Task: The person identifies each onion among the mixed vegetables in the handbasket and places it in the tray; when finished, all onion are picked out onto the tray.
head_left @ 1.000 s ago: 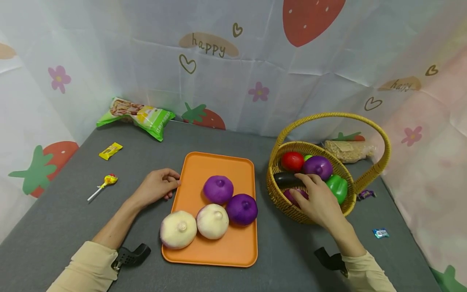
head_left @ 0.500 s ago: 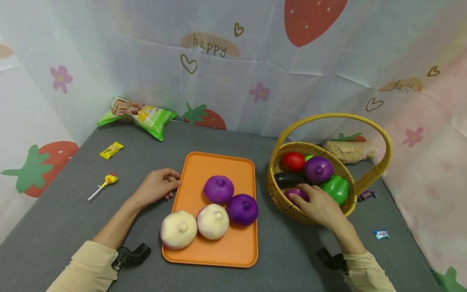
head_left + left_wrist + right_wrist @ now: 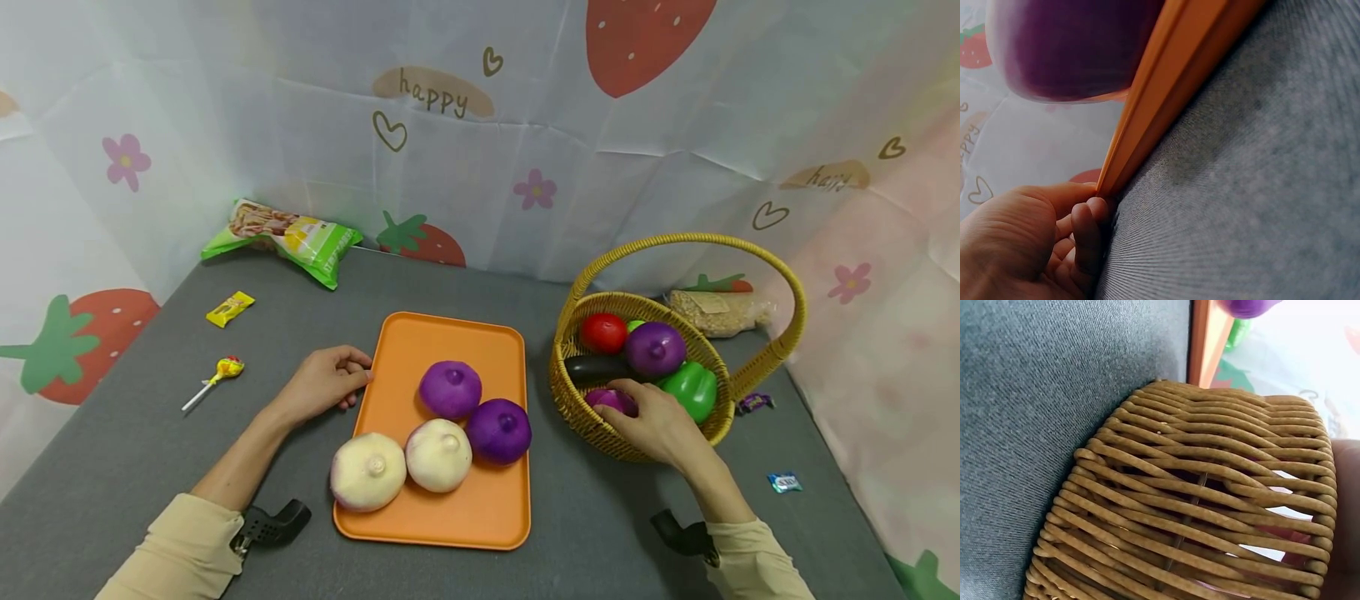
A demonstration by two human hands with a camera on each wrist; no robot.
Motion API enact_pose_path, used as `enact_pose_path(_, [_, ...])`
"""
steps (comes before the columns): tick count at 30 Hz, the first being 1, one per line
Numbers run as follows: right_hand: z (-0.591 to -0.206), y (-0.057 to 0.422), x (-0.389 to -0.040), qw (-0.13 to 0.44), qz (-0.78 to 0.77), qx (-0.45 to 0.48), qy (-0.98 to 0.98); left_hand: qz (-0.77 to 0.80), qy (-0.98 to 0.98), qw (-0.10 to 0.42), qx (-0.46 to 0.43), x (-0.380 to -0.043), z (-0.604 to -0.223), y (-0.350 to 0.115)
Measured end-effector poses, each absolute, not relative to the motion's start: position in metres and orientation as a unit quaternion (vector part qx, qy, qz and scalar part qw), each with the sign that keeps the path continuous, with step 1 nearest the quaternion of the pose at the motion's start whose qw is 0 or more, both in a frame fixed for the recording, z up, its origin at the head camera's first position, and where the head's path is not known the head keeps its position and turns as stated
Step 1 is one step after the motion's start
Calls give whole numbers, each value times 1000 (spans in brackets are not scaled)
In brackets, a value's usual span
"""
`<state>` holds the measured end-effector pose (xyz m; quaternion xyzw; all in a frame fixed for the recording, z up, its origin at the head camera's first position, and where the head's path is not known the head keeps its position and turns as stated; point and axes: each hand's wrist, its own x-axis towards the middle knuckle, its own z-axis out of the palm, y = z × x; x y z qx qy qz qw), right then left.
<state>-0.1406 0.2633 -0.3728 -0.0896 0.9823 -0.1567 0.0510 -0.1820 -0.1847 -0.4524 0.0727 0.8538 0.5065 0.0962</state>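
Observation:
My left hand (image 3: 326, 385) pinches the left rim of the orange tray (image 3: 405, 342); in the left wrist view its thumb lies on the rim with fingertips at the underside. On the tray sit two purple round vegetables with nubs, one (image 3: 450, 389) behind the other (image 3: 498, 431), and two white turnips (image 3: 368, 472) with purple edges. My right hand (image 3: 656, 421) reaches inside the yellow wicker basket (image 3: 581, 425), thumb and fingers around a magenta-purple round vegetable (image 3: 611, 400). Basket weave (image 3: 1191, 494) hides most of that hand in the right wrist view.
Also in the basket are a tomato (image 3: 603, 332), a dark eggplant (image 3: 596, 368), a larger purple vegetable (image 3: 656, 349) and a green pepper (image 3: 692, 391), under a tall arched handle (image 3: 697, 239). A lollipop (image 3: 217, 379), candies (image 3: 230, 309) and a green snack bag (image 3: 292, 242) lie around.
My right hand has drawn back from over the eggplant and settled lower around the magenta-purple vegetable, exposing more of the eggplant and pepper. The left hand stays at the tray's rim.

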Motion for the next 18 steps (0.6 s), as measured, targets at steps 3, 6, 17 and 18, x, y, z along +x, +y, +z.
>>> enact_pose_path(3, [-372, 263, -139, 35, -168, -86, 981, 507, 853, 96, 73, -182, -453, -185])
enact_pose_path(6, [-369, 262, -136, 5, -185, -83, 979, 506, 854, 97, 73, -183, -453, -185])
enact_pose_path(17, [-357, 233, -109, -156, -231, -174, 944, 505, 855, 97, 71, -182, -452, -184])
enact_pose_path(18, [-356, 230, -106, -169, -229, -186, 941, 505, 855, 97, 71, -182, -452, -184])
